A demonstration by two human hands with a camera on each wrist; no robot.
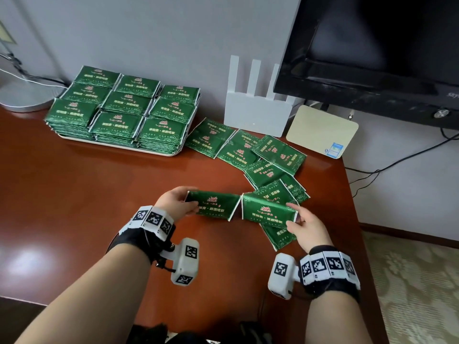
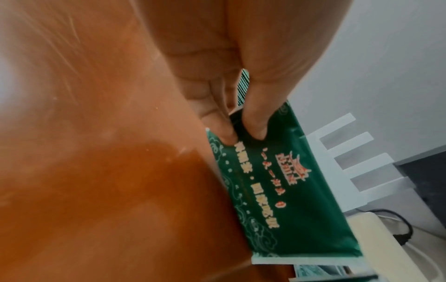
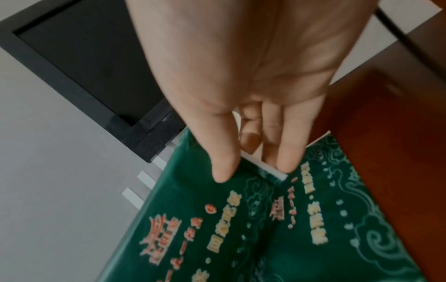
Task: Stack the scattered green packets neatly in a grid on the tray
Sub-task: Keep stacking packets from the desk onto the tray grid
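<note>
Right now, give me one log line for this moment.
left hand: pinching green packet | right hand: gripping second packet | tray: grid stacked | loose packets: remaining

Glossy red-brown table (image 1: 74,189) against grey wall (image 1: 161,33) — black monitor (image 1: 372,45) right, patterned carpet (image 1: 417,281) below.

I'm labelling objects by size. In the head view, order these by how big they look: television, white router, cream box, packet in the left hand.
1. television
2. white router
3. cream box and packet in the left hand: they look alike; the packet is nearer, so unranked.
</note>
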